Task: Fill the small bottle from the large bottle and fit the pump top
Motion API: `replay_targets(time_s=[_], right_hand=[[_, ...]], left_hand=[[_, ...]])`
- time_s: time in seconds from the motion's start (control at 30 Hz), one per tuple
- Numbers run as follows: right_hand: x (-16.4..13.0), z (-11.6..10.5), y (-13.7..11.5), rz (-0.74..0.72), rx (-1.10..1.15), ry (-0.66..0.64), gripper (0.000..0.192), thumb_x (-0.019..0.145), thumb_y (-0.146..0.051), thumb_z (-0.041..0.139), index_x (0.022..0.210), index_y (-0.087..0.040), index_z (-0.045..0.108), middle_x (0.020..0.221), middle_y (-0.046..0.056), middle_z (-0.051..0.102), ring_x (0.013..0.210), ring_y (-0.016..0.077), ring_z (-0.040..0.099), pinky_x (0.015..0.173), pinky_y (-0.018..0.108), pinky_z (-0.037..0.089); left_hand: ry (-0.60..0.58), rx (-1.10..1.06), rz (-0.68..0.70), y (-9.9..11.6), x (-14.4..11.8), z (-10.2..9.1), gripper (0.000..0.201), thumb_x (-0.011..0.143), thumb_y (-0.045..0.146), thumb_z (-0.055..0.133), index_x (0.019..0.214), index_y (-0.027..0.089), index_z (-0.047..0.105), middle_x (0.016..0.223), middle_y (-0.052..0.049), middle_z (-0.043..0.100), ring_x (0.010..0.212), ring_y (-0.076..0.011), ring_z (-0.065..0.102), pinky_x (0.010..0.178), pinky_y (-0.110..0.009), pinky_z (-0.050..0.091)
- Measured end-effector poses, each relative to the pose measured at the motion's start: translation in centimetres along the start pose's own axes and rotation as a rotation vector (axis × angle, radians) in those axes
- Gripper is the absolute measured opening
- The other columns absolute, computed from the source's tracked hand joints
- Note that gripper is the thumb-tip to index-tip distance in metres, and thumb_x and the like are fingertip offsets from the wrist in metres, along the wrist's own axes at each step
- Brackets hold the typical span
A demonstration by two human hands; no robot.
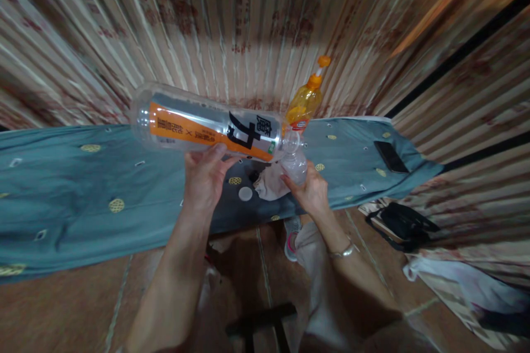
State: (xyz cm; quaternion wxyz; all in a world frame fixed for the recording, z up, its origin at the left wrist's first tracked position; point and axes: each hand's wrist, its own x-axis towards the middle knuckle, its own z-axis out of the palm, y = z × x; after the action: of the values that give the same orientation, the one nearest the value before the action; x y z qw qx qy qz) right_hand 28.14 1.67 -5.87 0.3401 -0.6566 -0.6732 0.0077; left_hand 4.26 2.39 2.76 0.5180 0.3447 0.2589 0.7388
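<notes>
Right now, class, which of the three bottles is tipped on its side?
The large clear bottle with the orange label, held by the left hand. The small clear bottle and the orange bottle stand upright.

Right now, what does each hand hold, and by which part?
The left hand grips the large clear bottle, tipped sideways, under its middle. The right hand holds the small clear bottle around its lower body.

Light: dim, warm — shadowed floor | Edges: strong fisheye bend | Focus: soft — corners smeared
</notes>
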Motion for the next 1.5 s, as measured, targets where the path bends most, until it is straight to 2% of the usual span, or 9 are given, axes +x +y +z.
replay_targets(time_s=[0.2, 0.4, 0.53, 0.67, 0.83, 1.0, 1.17, 1.5], right_hand=[[0.01, -0.02, -0.03, 0.013, -0.004, -0.008, 0.075, 0.087, -0.076, 0.054, 0.129, -0.013, 0.058, 0.103, 0.018, 0.076, 0.093, 0.0312, 0.073, 0.077, 0.04, 0.056], [-0.05, 0.07, 0.13, 0.007, -0.006, -0.012, 0.076, 0.088, -0.076, 0.054, 0.129, -0.013, 0.057, 0.102, 0.017, 0.076, 0.093, 0.0316, 0.073, 0.077, 0.04, 0.056], [-0.04, 0.02, 0.09, 0.008, -0.001, -0.013, 0.077, 0.088, -0.077, 0.054, 0.13, -0.012, 0.057, 0.103, 0.019, 0.076, 0.094, 0.0321, 0.073, 0.078, 0.04, 0.056], [0.01, -0.07, -0.03, 0.019, -0.008, -0.023, 0.079, 0.087, -0.078, 0.052, 0.129, -0.012, 0.057, 0.105, 0.019, 0.076, 0.095, 0.0329, 0.073, 0.079, 0.041, 0.056], [-0.01, -0.04, 0.03, 0.011, -0.011, -0.022, 0.079, 0.088, -0.079, 0.051, 0.128, -0.012, 0.057, 0.103, 0.019, 0.076, 0.094, 0.032, 0.073, 0.077, 0.04, 0.056], [-0.06, 0.09, 0.16, 0.01, -0.011, -0.015, 0.077, 0.088, -0.077, 0.053, 0.129, -0.013, 0.057, 0.103, 0.018, 0.076, 0.093, 0.0312, 0.073, 0.077, 0.039, 0.056], [-0.07, 0.19, 0.27, 0.009, -0.016, 0.0, 0.076, 0.087, -0.076, 0.055, 0.129, -0.013, 0.057, 0.102, 0.018, 0.076, 0.093, 0.0318, 0.073, 0.077, 0.04, 0.056], [-0.05, 0.12, 0.09, 0.017, -0.009, 0.0, 0.081, 0.086, -0.08, 0.051, 0.129, -0.011, 0.057, 0.105, 0.019, 0.076, 0.095, 0.0331, 0.073, 0.08, 0.042, 0.056]], left_hand=[[-0.014, 0.026, 0.0, 0.04, -0.03, -0.04, 0.029, 0.064, 0.029, 0.091, 0.081, 0.027, 0.067, 0.086, -0.001, 0.075, 0.088, -0.0272, 0.074, 0.071, -0.042, 0.067], [-0.001, -0.013, 0.005, 0.04, 0.03, 0.15, 0.036, 0.058, 0.03, 0.095, 0.079, 0.024, 0.067, 0.082, -0.001, 0.074, 0.078, -0.0235, 0.073, 0.068, -0.04, 0.067], [-0.01, -0.005, 0.0, 0.05, 0.05, 0.15, 0.034, 0.059, 0.031, 0.094, 0.075, 0.024, 0.065, 0.083, -0.001, 0.075, 0.081, -0.0243, 0.074, 0.07, -0.04, 0.067], [-0.013, -0.009, 0.008, 0.03, 0.06, 0.11, 0.035, 0.059, 0.03, 0.095, 0.083, 0.025, 0.069, 0.082, 0.0, 0.074, 0.078, -0.0227, 0.073, 0.069, -0.039, 0.067], [-0.004, 0.028, -0.001, 0.03, 0.05, 0.06, 0.033, 0.06, 0.034, 0.094, 0.079, 0.028, 0.069, 0.084, -0.001, 0.075, 0.081, -0.0262, 0.073, 0.069, -0.042, 0.067], [-0.008, 0.005, -0.005, 0.0, 0.04, -0.03, 0.033, 0.059, 0.032, 0.095, 0.075, 0.026, 0.067, 0.082, 0.0, 0.075, 0.08, -0.0238, 0.073, 0.07, -0.04, 0.067], [0.003, 0.028, -0.01, -0.03, -0.02, -0.11, 0.032, 0.061, 0.033, 0.094, 0.074, 0.026, 0.066, 0.084, -0.001, 0.075, 0.084, -0.0263, 0.074, 0.071, -0.041, 0.067], [0.004, 0.002, 0.004, -0.15, -0.05, -0.12, 0.032, 0.061, 0.031, 0.094, 0.075, 0.025, 0.066, 0.083, -0.001, 0.075, 0.08, -0.0241, 0.073, 0.071, -0.039, 0.066]])
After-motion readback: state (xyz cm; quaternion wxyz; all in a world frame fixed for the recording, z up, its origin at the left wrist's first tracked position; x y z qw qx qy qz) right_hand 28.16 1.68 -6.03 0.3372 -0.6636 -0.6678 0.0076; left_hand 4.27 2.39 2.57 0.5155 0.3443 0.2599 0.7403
